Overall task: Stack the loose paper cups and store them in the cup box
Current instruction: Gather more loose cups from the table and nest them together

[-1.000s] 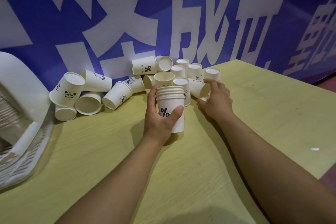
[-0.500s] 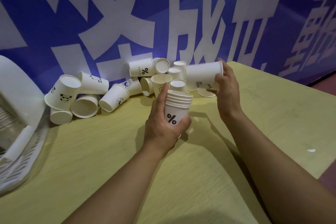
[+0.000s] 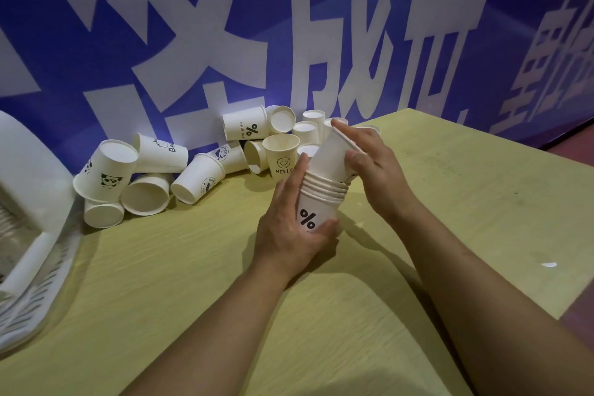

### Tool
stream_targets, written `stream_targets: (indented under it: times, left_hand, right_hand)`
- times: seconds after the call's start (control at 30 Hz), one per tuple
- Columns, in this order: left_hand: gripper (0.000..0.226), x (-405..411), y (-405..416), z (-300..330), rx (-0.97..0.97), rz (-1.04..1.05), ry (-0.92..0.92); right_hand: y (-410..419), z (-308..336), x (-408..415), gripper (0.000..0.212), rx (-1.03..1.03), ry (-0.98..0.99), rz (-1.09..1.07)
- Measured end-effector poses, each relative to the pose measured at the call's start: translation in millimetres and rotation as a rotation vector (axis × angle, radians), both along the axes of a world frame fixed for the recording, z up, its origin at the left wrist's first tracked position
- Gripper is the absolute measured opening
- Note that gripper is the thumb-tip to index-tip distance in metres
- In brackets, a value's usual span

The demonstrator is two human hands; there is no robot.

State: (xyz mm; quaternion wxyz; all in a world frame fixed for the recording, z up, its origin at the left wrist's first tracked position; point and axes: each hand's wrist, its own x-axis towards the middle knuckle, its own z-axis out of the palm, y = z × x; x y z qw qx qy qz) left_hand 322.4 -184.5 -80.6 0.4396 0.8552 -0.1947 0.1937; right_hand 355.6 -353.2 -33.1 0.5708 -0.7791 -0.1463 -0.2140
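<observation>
- Head view: the left hand grips the cup stack, thumb curled across the front below the black percent mark and fingers running up the far side; the stack is tilted, its rims leaning right.
- The right hand holds the top cup, which sits partly in the mouth of the cup stack, tilted, not pushed fully down; the palm covers its open rim and the fingers curl round its edge.
- The cup stack is above the yellow-green table, near its middle.
- Just behind the cup stack stands the smiley cup, upright, printed "HELLO".
- Behind and left of the cup stack lie the loose cups, scattered on their sides and upside down against the blue banner.
- Far left of the cup stack, at the table's edge, sits a white slatted basket; its contents cannot be made out.
- Right of the cup stack, a small white scrap lies on the table.
</observation>
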Motion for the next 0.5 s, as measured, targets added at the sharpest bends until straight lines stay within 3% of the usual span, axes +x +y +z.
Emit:
stream_targets:
  times: [0.2, 0.4, 0.5]
  left_hand:
    - [0.119, 1.8, -1.4, -1.9, 0.006, 0.008, 0.003]
    - [0.104, 1.0, -0.2, -2.1, -0.076, 0.026, -0.022]
    - [0.099, 0.9, 0.6, -2.8, -0.125, 0.052, -0.025]
  right_hand:
    - [13.0, -3.3, -5.8, 0.052, -0.458, -0.01, 0.053]
    - [7.6, 1.3, -3.3, 0.054, -0.379, -0.086, -0.007]
    - [-8.3, 15.0, 21.0, 0.038, -0.281, -0.143, -0.29]
